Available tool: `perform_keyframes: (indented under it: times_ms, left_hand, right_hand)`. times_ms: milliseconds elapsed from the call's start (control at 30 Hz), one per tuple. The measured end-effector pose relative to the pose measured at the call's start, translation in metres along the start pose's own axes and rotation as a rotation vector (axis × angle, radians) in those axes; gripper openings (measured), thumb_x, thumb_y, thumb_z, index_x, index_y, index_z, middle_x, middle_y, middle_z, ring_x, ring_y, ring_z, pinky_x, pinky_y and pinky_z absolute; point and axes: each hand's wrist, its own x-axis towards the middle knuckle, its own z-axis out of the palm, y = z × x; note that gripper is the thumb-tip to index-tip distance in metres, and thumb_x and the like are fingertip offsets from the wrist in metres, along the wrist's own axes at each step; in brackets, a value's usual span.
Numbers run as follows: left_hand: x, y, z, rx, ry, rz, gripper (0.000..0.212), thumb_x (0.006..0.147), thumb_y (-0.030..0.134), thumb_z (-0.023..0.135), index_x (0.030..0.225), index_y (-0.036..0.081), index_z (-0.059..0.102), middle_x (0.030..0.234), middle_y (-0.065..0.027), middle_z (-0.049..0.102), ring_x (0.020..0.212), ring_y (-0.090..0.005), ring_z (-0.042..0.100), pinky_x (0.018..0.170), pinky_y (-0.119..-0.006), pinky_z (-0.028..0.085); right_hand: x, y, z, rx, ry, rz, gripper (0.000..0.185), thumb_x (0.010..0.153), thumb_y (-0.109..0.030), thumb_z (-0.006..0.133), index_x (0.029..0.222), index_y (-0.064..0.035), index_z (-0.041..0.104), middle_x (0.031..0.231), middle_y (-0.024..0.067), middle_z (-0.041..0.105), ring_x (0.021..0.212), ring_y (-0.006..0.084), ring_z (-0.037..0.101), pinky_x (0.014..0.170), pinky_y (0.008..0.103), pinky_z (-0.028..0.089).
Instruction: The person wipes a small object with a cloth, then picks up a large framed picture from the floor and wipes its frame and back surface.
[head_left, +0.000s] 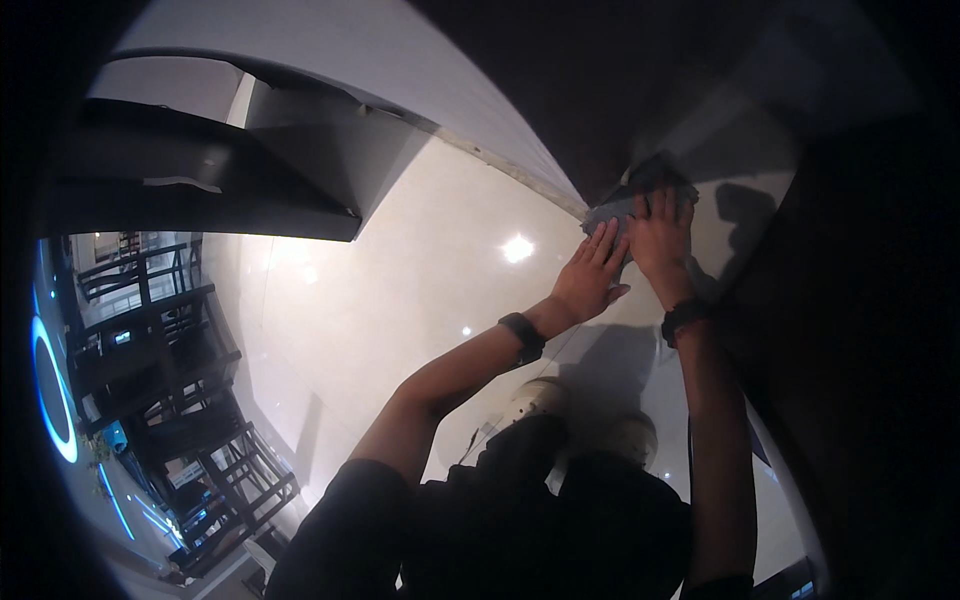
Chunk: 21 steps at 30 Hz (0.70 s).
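Note:
A crumpled grey cloth (616, 212) lies on the pale glossy floor (420, 285), where a light wall meets a dark panel. My left hand (589, 279) rests on its near left edge, fingers stretched out and palm down. Beside it, my right hand (661, 241) lies flat on the cloth farther right, fingers extended forward. Neither hand visibly closes around the fabric. The cloth's far side fades into shadow, and part of it is hidden beneath the fingers. Each wrist wears a dark band.
The light wall (480, 82) runs along the far side, with a dark panel (555, 67) at its right end. A black box-like fixture (225, 180) juts out at left. Dark stacked furniture frames (172, 330) stand farther left. My shoes (536, 397) are on the floor below.

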Motion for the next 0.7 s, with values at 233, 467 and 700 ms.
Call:
perform_keyframes:
  times_ms: [233,467,700]
  left_hand:
    - [0.023,-0.002,-0.002,0.048,-0.068,-0.011,0.076,0.079,0.040,0.059,0.134,-0.001,0.026,0.141,-0.0246,0.016,0.130,-0.0375,0.020,0.106,-0.041,0.022]
    - [0.064,0.010,-0.008,0.049,-0.047,0.008,0.071,0.079,0.038,0.059,0.130,-0.003,0.031,0.138,-0.0243,0.024,0.128,-0.0370,0.026,0.105,-0.039,0.026]
    - [0.105,0.006,-0.022,-0.119,-0.335,-0.180,0.070,0.079,0.041,0.056,0.131,0.003,0.030,0.137,-0.0212,0.028,0.125,-0.0344,0.030,0.104,-0.039,0.026]
  right_hand:
    - [0.016,0.004,-0.008,-0.151,-0.162,-0.013,0.045,0.089,-0.032,0.039,0.128,-0.0103,0.044,0.133,0.0143,0.039,0.125,0.0295,0.031,0.103,0.0567,0.014]
    - [0.042,0.031,0.003,-0.111,-0.112,0.052,0.056,0.083,-0.034,0.044,0.133,-0.0091,0.036,0.139,0.0146,0.029,0.130,0.0293,0.024,0.100,0.0557,0.023]
    - [0.081,0.046,0.046,-0.124,0.116,0.097,0.058,0.084,-0.033,0.043,0.136,-0.0103,0.031,0.144,0.0145,0.018,0.133,0.0348,0.014,0.105,0.0555,0.013]
